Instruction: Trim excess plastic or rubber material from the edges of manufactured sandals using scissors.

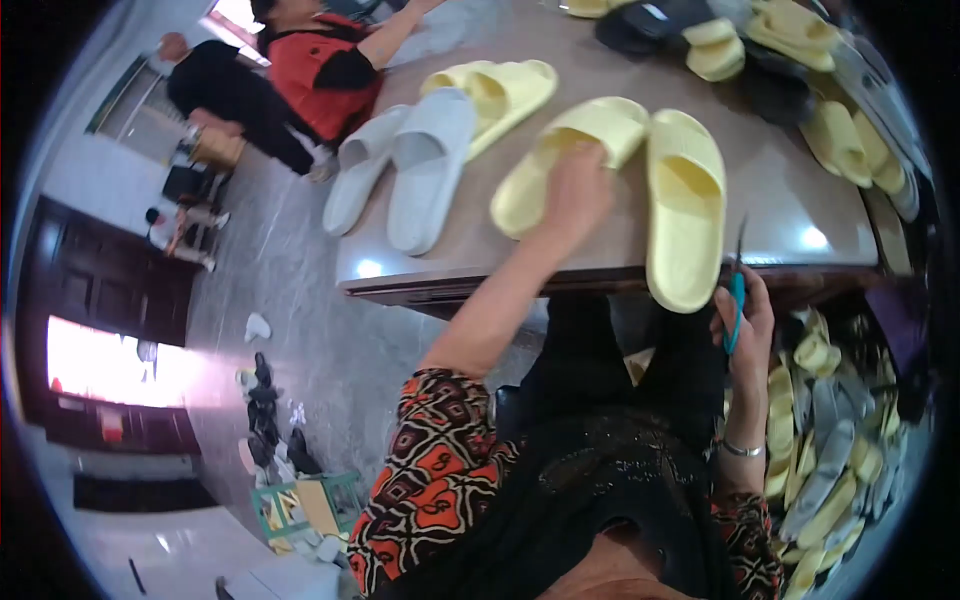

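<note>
A yellow slipper point(620, 125) lies slanted on the table, and my left hand point(580, 195) reaches into its opening. The fingers are bunched at the edge of the strap, their tips partly hidden. Just right of it another yellow slipper point(686, 210) points away from me, its heel jutting over the table's front edge. My right hand point(748, 325) is closed around scissors with teal handles point(736, 315), beside that heel. The dark blades point up and away. To the left stand a pair of pale grey slippers point(430, 175), with a yellow pair point(515, 95) behind them.
More yellow and dark slippers point(800, 40) crowd the far right of the table point(590, 50). Below right is a large heap of yellow and grey slippers point(825, 470). A person in red point(315, 85) works at the far left table edge. Shoes point(262, 410) and an open box point(315, 505) are on the floor.
</note>
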A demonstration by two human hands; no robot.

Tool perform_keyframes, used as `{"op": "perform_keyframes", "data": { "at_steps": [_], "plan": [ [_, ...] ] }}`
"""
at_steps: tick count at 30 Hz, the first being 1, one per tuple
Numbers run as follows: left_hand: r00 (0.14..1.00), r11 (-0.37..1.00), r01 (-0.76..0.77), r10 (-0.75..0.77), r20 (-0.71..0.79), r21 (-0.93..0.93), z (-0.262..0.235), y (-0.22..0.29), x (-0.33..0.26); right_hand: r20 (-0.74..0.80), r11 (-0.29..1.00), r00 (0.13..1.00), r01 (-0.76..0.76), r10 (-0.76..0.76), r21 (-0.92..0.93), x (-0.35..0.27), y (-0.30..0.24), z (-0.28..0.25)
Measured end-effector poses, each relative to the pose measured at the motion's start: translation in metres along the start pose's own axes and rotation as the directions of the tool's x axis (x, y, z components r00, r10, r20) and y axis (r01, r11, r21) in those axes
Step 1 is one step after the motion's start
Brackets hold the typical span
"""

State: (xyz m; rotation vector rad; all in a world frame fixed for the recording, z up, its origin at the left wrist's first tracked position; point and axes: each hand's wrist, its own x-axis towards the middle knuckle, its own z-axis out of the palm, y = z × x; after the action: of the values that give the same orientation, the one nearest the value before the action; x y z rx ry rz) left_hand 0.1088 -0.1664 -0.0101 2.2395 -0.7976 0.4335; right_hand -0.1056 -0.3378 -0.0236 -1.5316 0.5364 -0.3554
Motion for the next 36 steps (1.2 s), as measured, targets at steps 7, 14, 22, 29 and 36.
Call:
{"op": "perform_keyframes", "data": {
  "at_steps": [7,14,22,29,36],
  "plan": [
    [0.999,0.994,-0.050,0.048,-0.020,-0.100,-0.033,0.021,-0.019,0.047,0.998,0.997,0.055,-0.057,0.037,-0.013,0.003,0.014],
    [0.459,0.881,0.325,0.171,0.872,-0.344,-0.122,0.042,-0.082,-0.112,0.997,0.993,0.035,-0.043,-0.073,0.010,0.009,-0.032],
    [0.847,0.988,-0.152,0.146,0.511,-0.031,-0.126,-0.002,-0.081,-0.029,0.839,0.891,0.415,-0.453,-0.352,0.055,-0.040,-0.034],
    [0.954,0.983,0.061,-0.007,0.298,-0.172,-0.075,-0.005,0.034,0.329,0.572,0.746,0.659,-0.579,-0.488,0.115,-0.075,-0.007],
    [0.868,0.926,0.089,0.109,0.485,-0.368,-0.005,-0.061,0.073,0.399,0.601,0.834,0.551,-0.381,-0.578,0.135,-0.086,0.014]
  ]
}}
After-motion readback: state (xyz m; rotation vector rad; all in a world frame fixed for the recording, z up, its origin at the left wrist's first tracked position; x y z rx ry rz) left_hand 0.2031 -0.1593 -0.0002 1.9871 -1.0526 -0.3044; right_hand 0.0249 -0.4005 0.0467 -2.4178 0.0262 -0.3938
